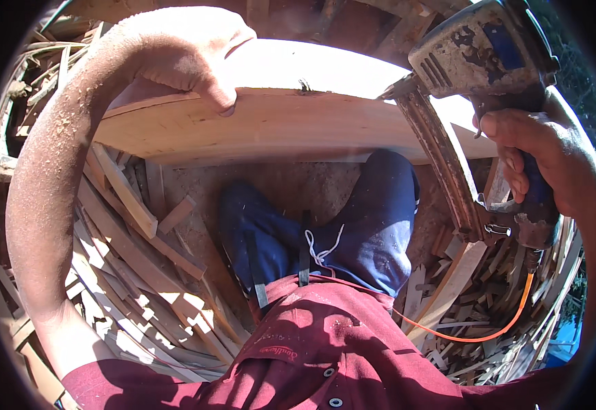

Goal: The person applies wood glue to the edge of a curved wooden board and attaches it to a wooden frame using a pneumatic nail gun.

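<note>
A wide wooden board (277, 126) stretches across in front of me, its upper face bright with sun. At its left part my left hand (195, 58) grips the near top edge, thumb bent down over the front and the other fingers out of sight behind. My right hand (540, 154) is wrapped round the handle of a worn pneumatic nail gun (489, 61). The nose of the nail gun meets or nearly meets the board's top at the right. Its long magazine (441, 157) slants down toward me. Sawdust clings to my left forearm.
An orange air hose (496, 336) curves from the nail gun's handle toward my waist. Long wood offcuts (134, 253) pile up on the left, and smaller scraps (496, 355) lie on the right. My knees in blue trousers (380, 225) are just below the board.
</note>
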`<state>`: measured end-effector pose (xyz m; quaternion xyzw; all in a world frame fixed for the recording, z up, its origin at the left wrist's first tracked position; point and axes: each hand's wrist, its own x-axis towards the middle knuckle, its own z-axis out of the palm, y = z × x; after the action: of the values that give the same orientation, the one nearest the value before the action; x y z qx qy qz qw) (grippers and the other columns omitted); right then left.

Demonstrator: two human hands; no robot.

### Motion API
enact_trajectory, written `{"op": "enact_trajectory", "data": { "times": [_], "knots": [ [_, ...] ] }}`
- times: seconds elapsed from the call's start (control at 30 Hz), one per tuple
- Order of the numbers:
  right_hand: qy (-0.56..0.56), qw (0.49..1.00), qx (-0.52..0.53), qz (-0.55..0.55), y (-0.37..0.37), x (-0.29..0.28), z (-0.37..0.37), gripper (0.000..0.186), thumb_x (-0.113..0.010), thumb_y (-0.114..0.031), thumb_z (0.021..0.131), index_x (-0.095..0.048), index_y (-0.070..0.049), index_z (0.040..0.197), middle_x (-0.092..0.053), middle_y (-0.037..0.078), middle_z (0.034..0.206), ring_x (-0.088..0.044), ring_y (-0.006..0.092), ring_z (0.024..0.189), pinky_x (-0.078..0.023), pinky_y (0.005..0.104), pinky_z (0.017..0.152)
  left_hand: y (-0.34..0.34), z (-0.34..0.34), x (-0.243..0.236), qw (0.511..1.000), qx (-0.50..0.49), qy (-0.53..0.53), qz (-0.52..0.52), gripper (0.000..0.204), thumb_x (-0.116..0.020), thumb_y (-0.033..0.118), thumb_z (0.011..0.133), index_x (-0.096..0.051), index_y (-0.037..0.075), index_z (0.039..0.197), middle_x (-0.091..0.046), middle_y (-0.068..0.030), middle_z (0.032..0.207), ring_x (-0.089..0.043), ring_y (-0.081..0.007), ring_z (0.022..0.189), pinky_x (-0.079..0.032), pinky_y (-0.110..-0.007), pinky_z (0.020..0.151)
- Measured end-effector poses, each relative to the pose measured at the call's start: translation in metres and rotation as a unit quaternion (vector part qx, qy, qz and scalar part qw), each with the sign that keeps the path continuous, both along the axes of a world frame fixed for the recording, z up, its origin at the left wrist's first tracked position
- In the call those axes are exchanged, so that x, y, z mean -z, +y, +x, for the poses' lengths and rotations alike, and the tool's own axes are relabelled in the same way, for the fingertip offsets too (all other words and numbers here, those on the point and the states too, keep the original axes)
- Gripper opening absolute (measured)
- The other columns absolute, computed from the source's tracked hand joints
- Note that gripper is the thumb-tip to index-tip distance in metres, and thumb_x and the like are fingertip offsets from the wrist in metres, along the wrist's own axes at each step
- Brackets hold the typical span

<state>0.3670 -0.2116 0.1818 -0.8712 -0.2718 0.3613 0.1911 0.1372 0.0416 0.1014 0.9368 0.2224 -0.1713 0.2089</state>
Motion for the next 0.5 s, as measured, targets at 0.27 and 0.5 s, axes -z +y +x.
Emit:
{"op": "enact_trajectory", "data": {
  "times": [0.27,0.5],
  "knots": [
    [0.043,0.998,0.015,0.044,0.015,0.002,-0.014,0.033,-0.074,-0.027,0.086,-0.063,-0.003,0.107,-0.052,-0.001,0.06,-0.049,0.0095,0.042,-0.046,0.0283,0.043,0.009,-0.055,-0.002,0.978,0.031,-0.089,0.184,0.06,-0.08,0.039,0.077,-0.058,0.003,0.118,-0.065,-0.0183,0.106,-0.064,-0.0339,0.103,-0.052,-0.043,0.093],
    [0.0,0.99,-0.071,0.125,0.006,0.0,-0.017,0.041,-0.075,-0.025,0.085,-0.061,0.0,0.115,-0.052,0.001,0.059,-0.049,0.0103,0.041,-0.045,0.0277,0.041,0.0,-0.11,0.02,0.923,0.012,-0.083,0.377,0.072,-0.062,0.061,0.09,-0.054,0.002,0.132,-0.061,-0.0174,0.12,-0.062,-0.0342,0.111,-0.052,-0.043,0.098]
  ]
}}
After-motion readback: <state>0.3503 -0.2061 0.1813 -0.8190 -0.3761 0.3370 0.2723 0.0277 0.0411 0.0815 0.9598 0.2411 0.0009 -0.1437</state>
